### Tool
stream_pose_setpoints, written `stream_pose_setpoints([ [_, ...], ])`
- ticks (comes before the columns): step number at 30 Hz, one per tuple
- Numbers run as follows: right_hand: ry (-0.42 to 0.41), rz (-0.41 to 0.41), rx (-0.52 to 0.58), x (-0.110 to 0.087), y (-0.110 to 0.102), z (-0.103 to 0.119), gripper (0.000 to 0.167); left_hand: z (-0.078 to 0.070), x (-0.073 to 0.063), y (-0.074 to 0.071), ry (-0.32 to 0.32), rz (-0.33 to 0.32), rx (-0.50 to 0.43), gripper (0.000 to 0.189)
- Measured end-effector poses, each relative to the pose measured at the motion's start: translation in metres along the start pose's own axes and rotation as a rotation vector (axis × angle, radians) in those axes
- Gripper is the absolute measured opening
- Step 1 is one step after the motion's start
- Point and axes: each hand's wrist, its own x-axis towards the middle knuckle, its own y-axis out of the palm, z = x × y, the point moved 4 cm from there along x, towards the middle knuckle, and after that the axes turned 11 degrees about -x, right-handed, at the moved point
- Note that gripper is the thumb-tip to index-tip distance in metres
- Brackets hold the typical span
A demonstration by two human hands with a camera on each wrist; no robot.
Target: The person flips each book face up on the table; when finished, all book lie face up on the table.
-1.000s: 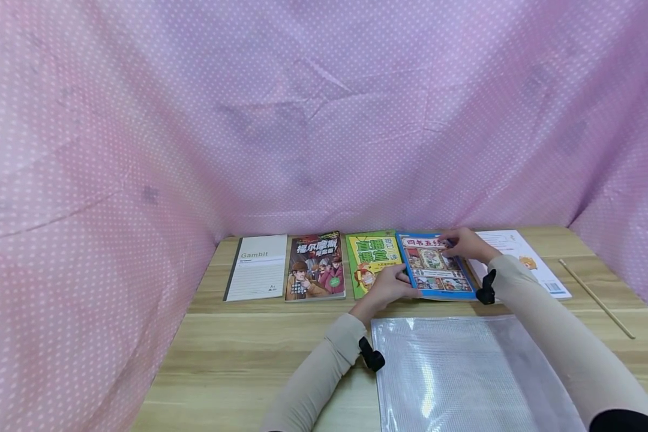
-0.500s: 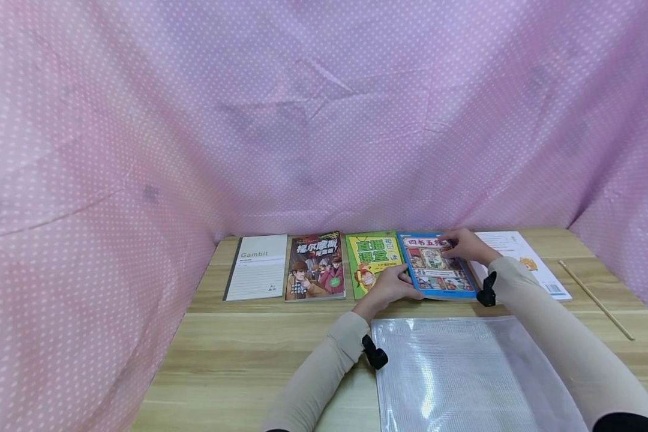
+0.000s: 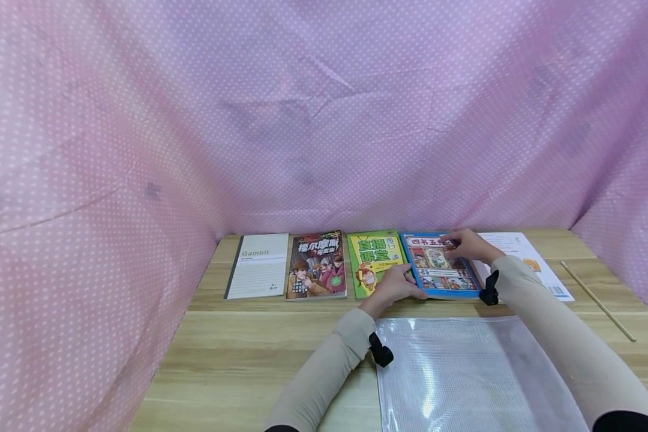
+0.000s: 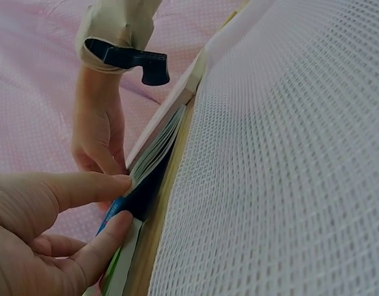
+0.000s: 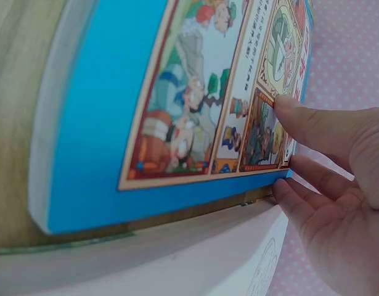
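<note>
A blue-bordered comic-style book (image 3: 445, 283) lies in the row, between a green book (image 3: 368, 264) and a white book (image 3: 524, 255). My left hand (image 3: 394, 285) grips its near left corner; in the left wrist view, the thumb and a finger (image 4: 118, 225) press against its edges, where the pages fan slightly. My right hand (image 3: 472, 246) holds the far right part. The right wrist view shows that thumb on the printed cover, with the other fingers (image 5: 294, 197) at the side edge over the white book.
Left of the green book lie a dark detective-style book (image 3: 315, 267) and a pale Gambit notebook (image 3: 259, 267). A clear mesh pouch (image 3: 453, 366) is on the wooden table (image 3: 237, 360) in front. At right lies a thin stick (image 3: 599, 303). Pink dotted cloth (image 3: 324, 120) hangs behind.
The blue-bordered book has shifted slightly right, leaving a little more of the green book's side showing. My left hand has moved right with it; the right hand has barely moved.
</note>
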Motion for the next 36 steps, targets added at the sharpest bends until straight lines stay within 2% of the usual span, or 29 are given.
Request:
stream_pose_setpoints([
  [4,0.011,0.003,-0.001,0.000,0.002,-0.003,0.051,-0.003,-0.001,0.006,0.015,-0.004,0.027,0.085],
  [11,0.033,0.018,0.002,-0.003,0.003,0.000,0.051,-0.003,-0.003,0.009,-0.031,-0.016,0.005,0.086],
  [16,0.038,0.006,-0.001,-0.005,0.002,0.001,0.051,-0.002,-0.003,0.009,-0.026,-0.001,0.002,0.087],
  [28,0.059,0.006,-0.026,-0.003,0.007,0.001,0.055,-0.002,-0.004,-0.011,0.018,0.042,0.059,0.083],
  [36,0.055,-0.011,-0.023,-0.007,0.009,0.009,0.055,0.000,-0.004,-0.017,0.023,0.057,0.073,0.081],
])
